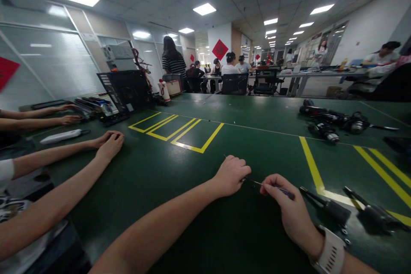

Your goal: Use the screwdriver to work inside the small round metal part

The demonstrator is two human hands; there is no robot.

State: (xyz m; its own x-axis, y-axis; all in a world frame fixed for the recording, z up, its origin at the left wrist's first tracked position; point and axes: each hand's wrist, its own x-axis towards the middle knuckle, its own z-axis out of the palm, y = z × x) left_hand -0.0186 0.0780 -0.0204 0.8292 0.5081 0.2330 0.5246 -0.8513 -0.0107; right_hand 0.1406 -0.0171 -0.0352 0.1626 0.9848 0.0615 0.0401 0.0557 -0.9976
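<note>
My right hand (284, 199) grips a thin screwdriver (285, 192) by its dark handle. Its slim metal shaft points left toward my left hand (231, 175). The fingers of that left hand are curled over a small part that they mostly hide, just above the green tabletop (180, 231). A thin sliver pokes out past the knuckles on the far side. A tiny dark piece lies on the table below the shaft. To the right of my right hand lie two dark cylindrical tools with long narrow tips, the nearer tool (334, 209) and the farther tool (377, 214).
Small metal rings (345, 231) lie near the tools. Farther back on the right is a cluster of black devices (334, 120). Yellow tape (202, 147) marks the table. Another person's hands (111, 143) rest at left, near a white power strip-like object (61, 136) and a black panel (123, 90).
</note>
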